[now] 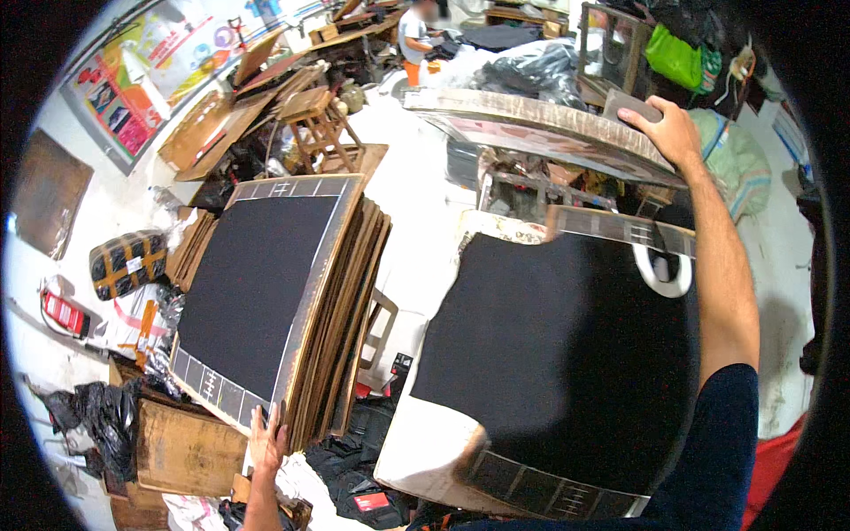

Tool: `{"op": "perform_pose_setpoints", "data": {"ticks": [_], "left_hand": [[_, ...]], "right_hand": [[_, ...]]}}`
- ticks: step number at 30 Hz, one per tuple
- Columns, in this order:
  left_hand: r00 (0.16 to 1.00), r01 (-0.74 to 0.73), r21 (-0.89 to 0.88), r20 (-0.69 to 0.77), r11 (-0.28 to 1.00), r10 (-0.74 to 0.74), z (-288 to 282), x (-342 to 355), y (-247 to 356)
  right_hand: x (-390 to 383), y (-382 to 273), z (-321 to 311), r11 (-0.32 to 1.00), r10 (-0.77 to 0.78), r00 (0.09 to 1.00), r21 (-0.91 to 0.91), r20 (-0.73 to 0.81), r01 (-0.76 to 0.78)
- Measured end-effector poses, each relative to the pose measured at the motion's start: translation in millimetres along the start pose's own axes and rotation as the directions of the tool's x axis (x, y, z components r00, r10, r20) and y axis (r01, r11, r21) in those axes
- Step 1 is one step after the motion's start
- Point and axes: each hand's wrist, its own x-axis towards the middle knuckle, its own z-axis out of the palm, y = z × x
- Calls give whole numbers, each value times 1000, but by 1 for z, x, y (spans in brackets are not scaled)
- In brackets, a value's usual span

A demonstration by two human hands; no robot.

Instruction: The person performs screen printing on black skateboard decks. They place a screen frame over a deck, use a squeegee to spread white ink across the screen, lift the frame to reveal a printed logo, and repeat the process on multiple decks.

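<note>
My left hand (267,440) has its fingers stretched out against the near edge of a framed board (258,292) with a black sheet-like panel on it. That board lies on top of a tall stack of brown boards (341,354). On the right, my right hand (670,131) is closed around a grey block (630,108) at the top edge of a large raised frame (549,119). Below the frame lies another board with a black panel (558,354) on a white-edged base (434,442). A white ring-shaped piece (666,273) rests at the panel's far right corner.
A wooden stool (319,124) stands beyond the stack. To the left are a taped black bundle (128,264), a red fire extinguisher (66,314) and black bags (97,416). Another person (416,40) is at the back. Dark bags (363,460) lie between the two boards.
</note>
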Motion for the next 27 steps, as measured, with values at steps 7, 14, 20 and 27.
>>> {"op": "perform_pose_setpoints", "data": {"ticks": [7, 14, 20, 27], "left_hand": [[956, -175, 163, 264, 971, 129, -37, 26, -20], [990, -86, 384, 137, 919, 35, -109, 18, 4], [932, -327, 383, 284, 864, 227, -118, -30, 207], [873, -112, -73, -484, 991, 63, -36, -42, 150]], "right_hand": [[-3, -1, 2, 1000, -13, 1000, -5, -9, 13], [7, 7, 11, 999, -45, 998, -25, -32, 44], [8, 6, 9, 999, -38, 999, 16, -11, 38], [6, 5, 10, 1000, -23, 999, -12, -45, 22]]}}
